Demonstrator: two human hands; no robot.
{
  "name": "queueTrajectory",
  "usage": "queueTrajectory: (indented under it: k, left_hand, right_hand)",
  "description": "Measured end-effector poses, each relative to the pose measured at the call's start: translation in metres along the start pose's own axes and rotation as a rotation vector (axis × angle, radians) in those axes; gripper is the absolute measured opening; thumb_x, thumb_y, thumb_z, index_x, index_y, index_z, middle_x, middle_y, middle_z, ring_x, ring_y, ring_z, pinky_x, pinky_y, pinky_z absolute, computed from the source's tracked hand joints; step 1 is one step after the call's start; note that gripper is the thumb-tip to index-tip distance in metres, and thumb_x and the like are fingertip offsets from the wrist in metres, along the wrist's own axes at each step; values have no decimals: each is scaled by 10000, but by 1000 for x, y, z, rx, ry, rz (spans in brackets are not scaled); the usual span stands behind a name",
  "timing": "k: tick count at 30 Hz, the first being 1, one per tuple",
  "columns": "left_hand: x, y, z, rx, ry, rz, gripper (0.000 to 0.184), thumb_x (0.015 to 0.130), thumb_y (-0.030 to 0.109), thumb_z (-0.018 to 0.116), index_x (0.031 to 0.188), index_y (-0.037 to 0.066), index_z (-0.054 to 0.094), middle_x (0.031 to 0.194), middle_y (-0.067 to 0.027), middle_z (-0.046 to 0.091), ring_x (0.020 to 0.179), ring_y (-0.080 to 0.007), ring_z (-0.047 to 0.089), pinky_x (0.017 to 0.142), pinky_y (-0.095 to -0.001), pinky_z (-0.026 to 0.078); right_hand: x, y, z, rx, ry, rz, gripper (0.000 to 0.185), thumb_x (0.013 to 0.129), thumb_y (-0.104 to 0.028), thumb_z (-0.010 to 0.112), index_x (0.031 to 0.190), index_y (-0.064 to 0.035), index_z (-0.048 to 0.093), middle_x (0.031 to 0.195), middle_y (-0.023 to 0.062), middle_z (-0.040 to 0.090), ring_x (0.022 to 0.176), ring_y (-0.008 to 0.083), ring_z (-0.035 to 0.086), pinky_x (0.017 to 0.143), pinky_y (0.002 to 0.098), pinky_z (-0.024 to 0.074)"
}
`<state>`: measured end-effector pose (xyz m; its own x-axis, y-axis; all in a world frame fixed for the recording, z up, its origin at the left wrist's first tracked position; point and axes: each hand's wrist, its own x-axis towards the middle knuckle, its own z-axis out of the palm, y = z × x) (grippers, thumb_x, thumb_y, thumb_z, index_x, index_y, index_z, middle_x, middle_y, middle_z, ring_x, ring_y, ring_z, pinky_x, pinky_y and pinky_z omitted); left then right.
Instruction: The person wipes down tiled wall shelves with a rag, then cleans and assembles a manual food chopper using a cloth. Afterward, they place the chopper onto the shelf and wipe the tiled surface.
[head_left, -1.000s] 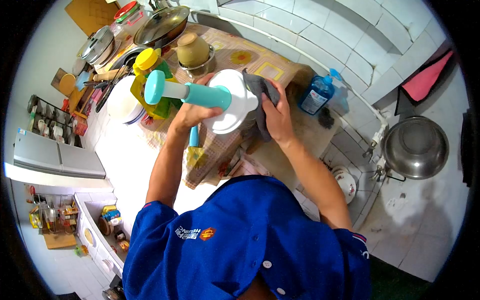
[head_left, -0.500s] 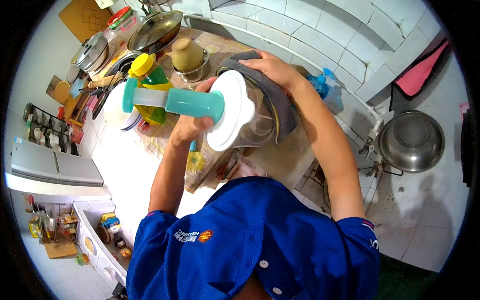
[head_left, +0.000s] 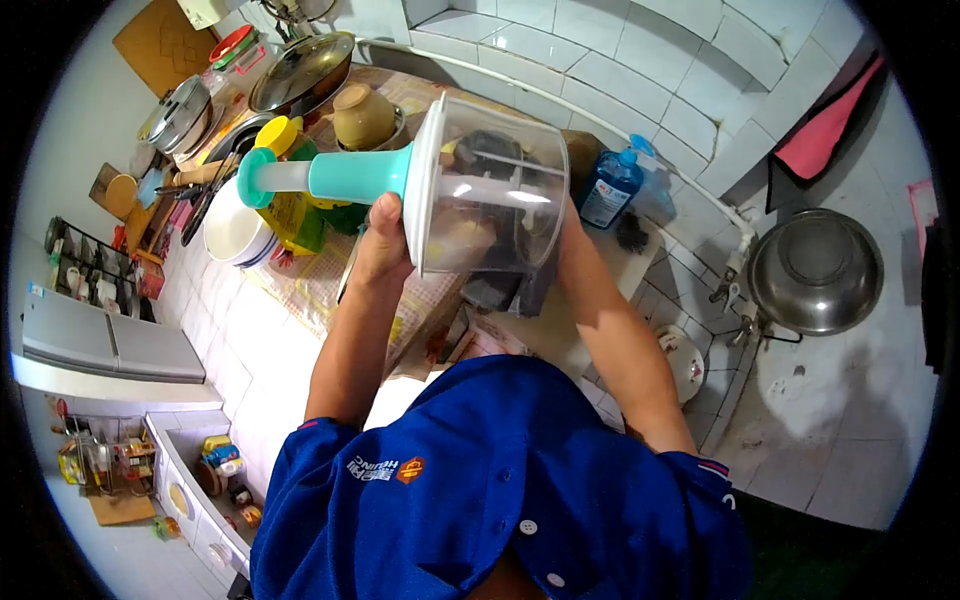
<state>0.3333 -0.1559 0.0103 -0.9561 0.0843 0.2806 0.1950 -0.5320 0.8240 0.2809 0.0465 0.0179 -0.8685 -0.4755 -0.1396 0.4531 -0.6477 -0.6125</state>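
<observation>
A clear plastic tub [head_left: 545, 165] with a white lid [head_left: 430, 190] and a teal pump handle [head_left: 355, 178] lies on its side in the air, handle toward the left. My left hand [head_left: 382, 245] grips it at the lid, thumb by the handle's base. Behind the tub's far end is my right hand [head_left: 570, 235], its fingers mostly hidden. A dark grey cloth [head_left: 510, 288] hangs under the tub and shows through its wall, pressed there by my right hand.
On the patterned table stand a yellow-capped bottle [head_left: 290, 225], a white bowl [head_left: 232, 228], a brown clay pot [head_left: 362, 115] and a lidded pan [head_left: 300, 72]. A blue pump bottle [head_left: 610, 190] is at the right, near a black scrubber [head_left: 632, 235]. A metal basin [head_left: 815, 275] lies farther right.
The tub has turned and risen, so its clear side faces me. My right hand and the cloth have moved from the upper side to behind and below it. The blue bottle is now uncovered.
</observation>
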Motion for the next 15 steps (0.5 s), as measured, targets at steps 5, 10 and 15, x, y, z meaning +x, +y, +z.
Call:
queueTrajectory:
  k: [5,10,15]
  left_hand:
    - [15,-3,29,-37,74,64,890,731,672,729,1298,17,525,1084,-96,625,946,-208,630,829,-361,534]
    - [26,3,48,96,114,102,977,691,680,758,1349,17,470,1200,-89,584,1082,-192,581,914,-350,489]
    - [43,-1,54,232,97,257,1091,633,688,791,1374,-31,437,1192,-70,567,1105,-172,545,944,-324,443]
  right_hand:
    - [24,25,-48,217,-152,164,354,995,-241,474,1140,52,610,987,219,666,860,316,683,748,395,590]
    - [-31,22,-25,175,-249,38,373,993,-273,470,1156,37,599,1000,201,664,857,301,674,735,375,575]
    - [-78,-3,3,25,-25,48,415,1012,-315,443,1174,41,582,1042,190,655,897,266,665,774,372,572]
